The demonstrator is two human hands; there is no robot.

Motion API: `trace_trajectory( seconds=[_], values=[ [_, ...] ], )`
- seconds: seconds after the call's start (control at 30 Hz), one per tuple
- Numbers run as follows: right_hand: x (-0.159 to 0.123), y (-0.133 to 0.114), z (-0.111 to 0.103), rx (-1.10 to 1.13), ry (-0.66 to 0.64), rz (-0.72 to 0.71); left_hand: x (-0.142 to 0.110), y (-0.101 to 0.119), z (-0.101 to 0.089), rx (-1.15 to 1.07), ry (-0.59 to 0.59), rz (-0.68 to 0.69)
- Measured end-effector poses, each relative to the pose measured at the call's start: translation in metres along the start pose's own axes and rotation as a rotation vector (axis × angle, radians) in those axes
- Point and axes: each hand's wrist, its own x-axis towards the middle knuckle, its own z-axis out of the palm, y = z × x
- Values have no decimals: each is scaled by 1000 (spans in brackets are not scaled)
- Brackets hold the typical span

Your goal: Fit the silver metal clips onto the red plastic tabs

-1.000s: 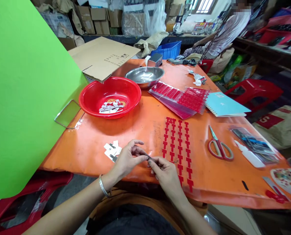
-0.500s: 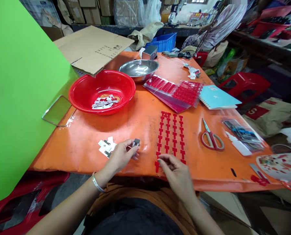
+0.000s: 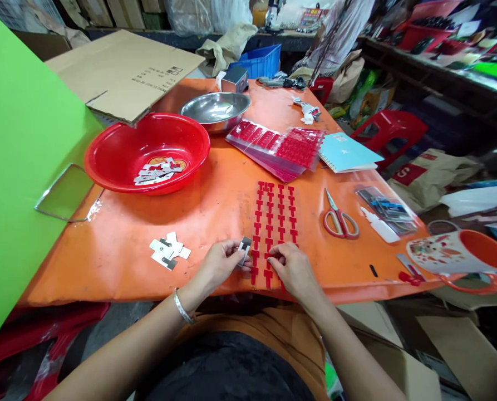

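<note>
My left hand [image 3: 221, 264] pinches a small flat metal plate [image 3: 244, 250], silvery with a dark grey end, upright beside the red pieces. My right hand [image 3: 292, 267] has thumb and forefinger closed over the rows of red T-shaped pieces [image 3: 269, 218]; what lies between the fingertips, if anything, is too small to make out. The red pieces lie in several columns on the orange tabletop. A loose pile of similar metal plates [image 3: 170, 250] rests to the left of my left hand. More plates lie inside the red basin [image 3: 106, 161].
Scissors [image 3: 340, 220], a white tube [image 3: 379, 225] and a mug [image 3: 434, 250] stand to the right. Behind are a steel bowl [image 3: 215, 108], red sheets in plastic [image 3: 273, 145] and a blue notebook [image 3: 348, 151]. A green panel [image 3: 18, 167] borders the left.
My left hand has moved right with the metal plate, closer to the red pieces. My right hand's fingers have drawn together over the columns. The camera view has shifted right.
</note>
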Motion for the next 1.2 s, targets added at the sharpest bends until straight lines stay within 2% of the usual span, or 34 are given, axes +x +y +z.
trace_trajectory(
  seconds=[0.17,0.37,0.5,0.63,0.73,0.83,0.93,1.0,1.2],
  values=[
    [7,4,3,-73,-64,-14,15,-6,14,-22,-39,-43],
    [-6,4,11,-81,88,-63,24,-7,16,16,9,-74],
    [-13,0,14,-71,110,-122,23,-4,17,24,31,-106],
    [-12,1,12,-33,145,-101,23,-3,18,46,37,-117],
    [-12,3,6,132,125,-27,25,-5,18,44,32,-110],
    [-13,3,-5,409,98,126,28,-9,16,36,25,-101],
    [-12,-1,-13,627,165,260,31,-10,14,29,13,-103],
    [-9,-7,-14,718,202,290,30,-10,13,13,-12,-99],
    [-4,-35,-3,903,179,265,10,3,16,-59,-112,-34]
  ],
)
